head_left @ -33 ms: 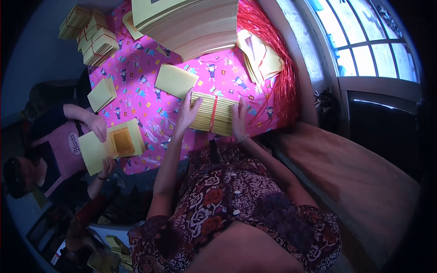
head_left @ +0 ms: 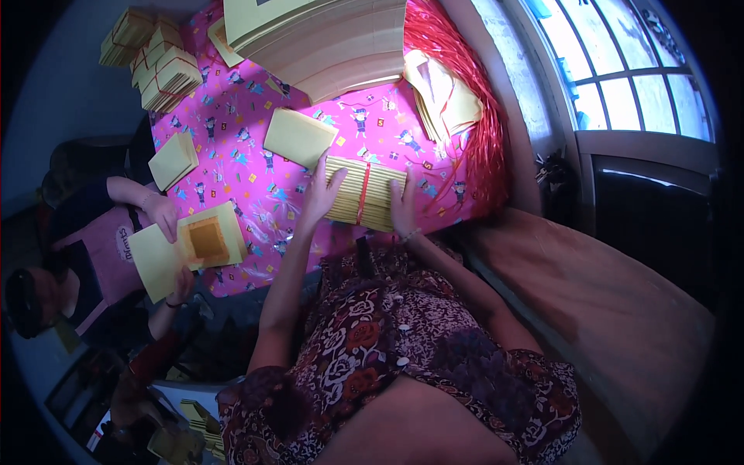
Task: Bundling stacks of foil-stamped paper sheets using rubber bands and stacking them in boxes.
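A bundle of folded yellow paper [head_left: 346, 191], its many folded edges facing up, is at the near edge of the table. A red plastic ribbon [head_left: 363, 194] runs round its middle. My left hand [head_left: 320, 195] grips the bundle's left end, thumb over the top edge. At the opposite end, my right hand [head_left: 402, 205] presses against the side, so the bundle sits between both palms. Just behind it lies a flat yellow paper packet [head_left: 301, 137]. The undersides of my fingers are hidden.
A pink patterned cloth [head_left: 271, 225] covers the table. Large stacked paper [head_left: 333, 54] stands at the back, red ribbon strands [head_left: 477, 116] hang along the right, and tied bundles [head_left: 169, 80] sit far left. A co-worker's hands [head_left: 163, 213] handle a yellow sheet [head_left: 155, 260] at left.
The co-worker's sheet and lower hand have shifted slightly left, showing more of the orange square. My hands and the bundle look almost the same.
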Motion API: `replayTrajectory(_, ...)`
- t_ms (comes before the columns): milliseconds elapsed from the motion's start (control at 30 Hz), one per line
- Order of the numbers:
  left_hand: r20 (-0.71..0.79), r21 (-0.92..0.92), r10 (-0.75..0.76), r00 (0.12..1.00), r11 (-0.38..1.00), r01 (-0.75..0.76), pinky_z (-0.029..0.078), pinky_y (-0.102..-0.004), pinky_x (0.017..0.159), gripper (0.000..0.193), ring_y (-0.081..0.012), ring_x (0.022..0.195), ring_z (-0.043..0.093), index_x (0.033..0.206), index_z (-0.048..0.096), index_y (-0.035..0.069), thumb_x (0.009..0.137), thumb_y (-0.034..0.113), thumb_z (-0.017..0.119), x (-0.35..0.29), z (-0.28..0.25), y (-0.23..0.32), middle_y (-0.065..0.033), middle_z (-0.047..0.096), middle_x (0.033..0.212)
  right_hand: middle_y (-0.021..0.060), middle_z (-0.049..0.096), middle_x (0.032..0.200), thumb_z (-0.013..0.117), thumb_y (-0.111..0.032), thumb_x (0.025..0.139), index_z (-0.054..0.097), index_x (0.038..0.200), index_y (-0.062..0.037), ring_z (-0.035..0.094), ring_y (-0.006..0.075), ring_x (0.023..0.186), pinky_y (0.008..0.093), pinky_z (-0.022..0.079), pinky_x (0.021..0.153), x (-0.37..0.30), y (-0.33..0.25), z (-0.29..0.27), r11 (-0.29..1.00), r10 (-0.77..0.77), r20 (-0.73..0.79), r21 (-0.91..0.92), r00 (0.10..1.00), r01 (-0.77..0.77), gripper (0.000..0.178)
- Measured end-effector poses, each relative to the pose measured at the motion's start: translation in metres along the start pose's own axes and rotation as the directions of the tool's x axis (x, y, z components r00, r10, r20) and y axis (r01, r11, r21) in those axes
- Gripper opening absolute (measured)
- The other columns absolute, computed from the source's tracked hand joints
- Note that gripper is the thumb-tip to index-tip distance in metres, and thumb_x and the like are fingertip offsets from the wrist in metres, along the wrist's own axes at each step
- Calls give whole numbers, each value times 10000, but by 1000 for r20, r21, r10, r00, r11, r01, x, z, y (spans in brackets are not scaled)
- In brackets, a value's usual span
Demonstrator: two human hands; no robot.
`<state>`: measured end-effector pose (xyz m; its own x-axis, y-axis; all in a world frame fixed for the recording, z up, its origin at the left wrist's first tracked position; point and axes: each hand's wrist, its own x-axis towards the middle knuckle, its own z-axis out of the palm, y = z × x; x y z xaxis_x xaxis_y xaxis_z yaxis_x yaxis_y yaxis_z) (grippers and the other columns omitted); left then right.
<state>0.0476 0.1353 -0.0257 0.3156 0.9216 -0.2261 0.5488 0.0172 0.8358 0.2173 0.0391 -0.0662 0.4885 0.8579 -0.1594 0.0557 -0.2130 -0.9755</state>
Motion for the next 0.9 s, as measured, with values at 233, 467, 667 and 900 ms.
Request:
replayTrajectory(233, -155, 41, 55, 986, 998, -49, 386, -442, 969, 650, -416, 1190, 459, 1375, 283, 4, 898, 353, 554, -42, 17, 14, -313, 444, 1279, 211, 384, 1257, 504, -257, 926, 232, 1352, 62, 400, 281, 1171, 393, 318, 1007, -39, -8, -22, 998, -29, 99, 67, 995, 22, 598)
replayTrajectory(467, -112, -44, -1, 994, 999, -4, 363, -429, 993, 641, -393, 1224, 426, 1352, 317, -24, 923, 422, 481, -25, 12, -3, -292, 438, 1294, 147, 465, 1186, 552, -240, 913, 253, 1337, 17, 445, 202, 1114, 345, 360, 965, -27, -24, -16, 939, 77, 119, 325, 990, -113, 579)
replayTrajectory(667, 81, -342, -284, 955, 893, 294, 320, -367, 1019, 676, -296, 1237, 401, 1347, 338, -29, 964, 515, 219, -13, -2, 16, -216, 422, 1324, 123, 460, 1209, 480, -321, 945, 290, 1326, 6, 433, 183, 1138, 331, 342, 986, -8, -41, -24, 898, 266, 225, 295, 937, -326, 537)
replayTrajectory(900, -252, -663, -51, 966, 736, -135, 338, -318, 971, 403, -183, 1104, 452, 1247, 414, -2, 989, 300, 340, -35, -5, 20, -115, 487, 1173, 144, 367, 1334, 358, -375, 970, 277, 1368, -1, 352, 217, 1245, 349, 269, 1052, 6, -39, -35, 916, -72, 233, 401, 970, -29, 552)
